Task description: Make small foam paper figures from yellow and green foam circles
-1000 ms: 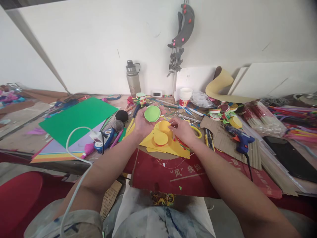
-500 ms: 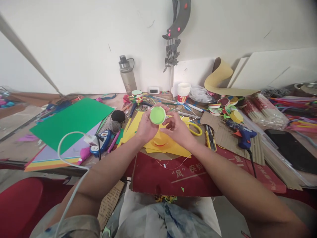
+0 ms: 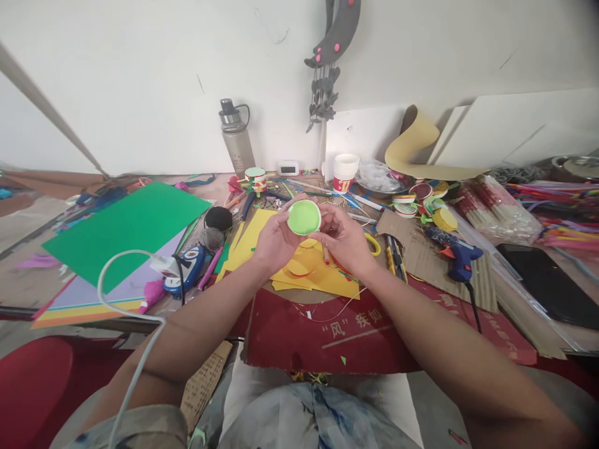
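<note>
A small round cup with a bright green disc [image 3: 304, 217] on its face is held up between both hands above the desk. My left hand [image 3: 276, 240] curls round its left side. My right hand [image 3: 344, 240] grips its right rim with thumb and fingers. Beneath the hands lies a stack of yellow paper sheets [image 3: 309, 268] with a yellow disc edged in red on them. Yellow-handled scissors [image 3: 373, 244] lie just right of my right hand.
Green paper [image 3: 126, 227] over purple and yellow sheets lies left, beside a blue penguin-shaped tool [image 3: 187, 267] with a white cable. A blue glue gun [image 3: 456, 259] rests on cardboard at right. A water bottle [image 3: 235, 140], paper cups [image 3: 345, 171] and craft clutter line the wall.
My right hand left the yellow disc on the paper and came up to grip the green-faced cup with my left hand. The cup has shifted slightly right.
</note>
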Demonstrator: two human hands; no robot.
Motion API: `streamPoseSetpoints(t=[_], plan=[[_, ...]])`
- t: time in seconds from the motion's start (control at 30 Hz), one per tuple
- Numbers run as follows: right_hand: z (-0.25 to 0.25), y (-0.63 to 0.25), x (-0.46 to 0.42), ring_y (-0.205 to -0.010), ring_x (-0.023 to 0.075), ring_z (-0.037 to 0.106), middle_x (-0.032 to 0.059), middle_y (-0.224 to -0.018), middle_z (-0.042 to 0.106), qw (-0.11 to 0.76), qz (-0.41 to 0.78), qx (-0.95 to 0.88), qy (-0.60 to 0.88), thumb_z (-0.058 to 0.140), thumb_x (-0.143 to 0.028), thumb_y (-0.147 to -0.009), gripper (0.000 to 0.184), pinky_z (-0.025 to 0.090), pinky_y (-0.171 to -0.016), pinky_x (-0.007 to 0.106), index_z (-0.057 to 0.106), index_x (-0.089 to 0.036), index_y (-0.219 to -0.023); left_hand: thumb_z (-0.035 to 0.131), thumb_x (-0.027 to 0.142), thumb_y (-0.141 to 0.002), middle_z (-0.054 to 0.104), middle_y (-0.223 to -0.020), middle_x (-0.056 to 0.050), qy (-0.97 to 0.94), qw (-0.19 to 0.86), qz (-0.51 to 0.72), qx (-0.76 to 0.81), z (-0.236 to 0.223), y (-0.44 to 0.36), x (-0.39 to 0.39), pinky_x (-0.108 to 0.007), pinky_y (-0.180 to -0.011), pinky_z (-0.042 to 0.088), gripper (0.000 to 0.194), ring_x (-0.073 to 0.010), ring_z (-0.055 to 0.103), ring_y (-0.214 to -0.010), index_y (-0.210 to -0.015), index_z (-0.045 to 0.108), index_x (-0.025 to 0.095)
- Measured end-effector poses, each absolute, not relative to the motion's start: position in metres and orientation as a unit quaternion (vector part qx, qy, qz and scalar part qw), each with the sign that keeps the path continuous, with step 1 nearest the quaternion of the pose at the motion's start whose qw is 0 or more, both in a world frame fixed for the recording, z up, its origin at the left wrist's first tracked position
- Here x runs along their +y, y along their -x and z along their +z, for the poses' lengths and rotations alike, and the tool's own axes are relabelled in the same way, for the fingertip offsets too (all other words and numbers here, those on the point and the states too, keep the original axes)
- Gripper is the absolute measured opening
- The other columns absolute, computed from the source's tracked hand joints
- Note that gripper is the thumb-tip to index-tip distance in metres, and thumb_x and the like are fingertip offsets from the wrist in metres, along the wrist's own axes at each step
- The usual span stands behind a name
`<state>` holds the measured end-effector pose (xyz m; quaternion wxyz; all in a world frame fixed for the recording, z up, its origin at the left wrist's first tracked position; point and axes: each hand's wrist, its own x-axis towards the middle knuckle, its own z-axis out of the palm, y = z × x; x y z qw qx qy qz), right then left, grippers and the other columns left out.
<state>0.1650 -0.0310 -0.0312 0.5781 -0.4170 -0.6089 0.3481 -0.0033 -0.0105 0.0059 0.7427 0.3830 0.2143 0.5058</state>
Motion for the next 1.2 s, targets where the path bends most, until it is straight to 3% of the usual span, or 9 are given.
streamPoseSetpoints(t=[0.17, 0.4, 0.57, 0.7, 0.9, 1.07, 1.2], plan=[[-0.029, -0.168, -0.03, -0.079, 0.0184, 0.064, 0.0034, -0.105, 0.075, 0.604, 0.36, -0.579, 0.412, 0.089, -0.067, -0.08, 0.067, 0.056, -0.071, 0.036, 0.063, -0.029, -0.13, 0.08, 0.028, -0.078, 0.066, -0.159, -0.005, -0.434, 0.709, 0.52, 0.197, 0.007, 0.013, -0.005, -0.045, -0.111, 0.062, 0.051, -0.0327, 0.061, -0.148, -0.129, 0.074, 0.026], [-0.028, -0.17, -0.031, -0.081, 0.019, 0.066, 0.0026, -0.102, 0.074, 0.601, 0.399, -0.569, 0.395, 0.081, -0.063, -0.09, 0.057, 0.058, -0.07, 0.035, 0.068, -0.029, -0.134, 0.09, 0.026, -0.077, 0.062, -0.163, -0.004, -0.491, 0.672, 0.519, 0.195, 0.006, 0.015, -0.006, -0.042, -0.105, 0.065, 0.052, -0.0304, 0.061, -0.144, -0.126, 0.074, 0.028], [-0.028, -0.172, -0.03, -0.092, 0.021, 0.067, 0.0062, -0.126, 0.075, 0.593, 0.368, -0.584, 0.414, 0.086, -0.066, -0.084, 0.067, 0.061, -0.083, 0.04, 0.069, -0.031, -0.139, 0.096, 0.024, -0.073, 0.061, -0.161, -0.004, -0.505, 0.663, 0.516, 0.197, -0.003, 0.012, -0.005, -0.035, -0.094, 0.068, 0.053, -0.0255, 0.065, -0.132, -0.119, 0.071, 0.028], [-0.031, -0.178, -0.025, -0.103, 0.0254, 0.067, 0.007, -0.135, 0.075, 0.589, 0.359, -0.585, 0.426, 0.082, -0.065, -0.085, 0.067, 0.061, -0.091, 0.043, 0.071, -0.032, -0.142, 0.099, 0.023, -0.069, 0.066, -0.15, -0.004, -0.493, 0.685, 0.505, 0.179, -0.008, 0.009, -0.005, -0.042, -0.101, 0.069, 0.06, -0.0239, 0.069, -0.125, -0.121, 0.069, 0.028], [-0.029, -0.19, -0.022, -0.102, 0.0247, 0.065, 0.007, -0.128, 0.074, 0.52, 0.273, -0.673, 0.449, 0.071, -0.046, -0.095, 0.048, 0.056, -0.095, 0.043, 0.074, -0.032, -0.142, 0.079, 0.045, -0.097, 0.079, -0.13, -0.009, -0.414, 0.752, 0.467, 0.211, -0.008, 0.006, -0.001, -0.054, -0.11, 0.066, 0.03, -0.0293, 0.073, -0.131, -0.113, 0.072, 0.021], [-0.024, -0.195, -0.025, -0.097, 0.0234, 0.065, 0.0062, -0.119, 0.073, 0.471, 0.208, -0.727, 0.455, 0.066, -0.031, -0.097, 0.041, 0.056, -0.093, 0.043, 0.078, -0.034, -0.136, 0.063, 0.038, -0.108, 0.083, -0.122, -0.018, -0.393, 0.8, 0.372, 0.258, -0.009, 0.006, 0.003, -0.059, -0.115, 0.062, 0.027, -0.0326, 0.077, -0.129, -0.112, 0.073, 0.014], [-0.018, -0.199, -0.026, -0.104, 0.0247, 0.068, 0.0077, -0.127, 0.076, 0.474, 0.217, -0.728, 0.446, 0.064, -0.035, -0.1, 0.038, 0.057, -0.096, 0.044, 0.079, -0.032, -0.136, 0.06, 0.03, -0.107, 0.083, -0.124, -0.019, -0.398, 0.817, 0.342, 0.239, -0.009, 0.009, 0.004, -0.062, -0.118, 0.06, 0.024, -0.0331, 0.078, -0.127, -0.119, 0.073, 0.014]])
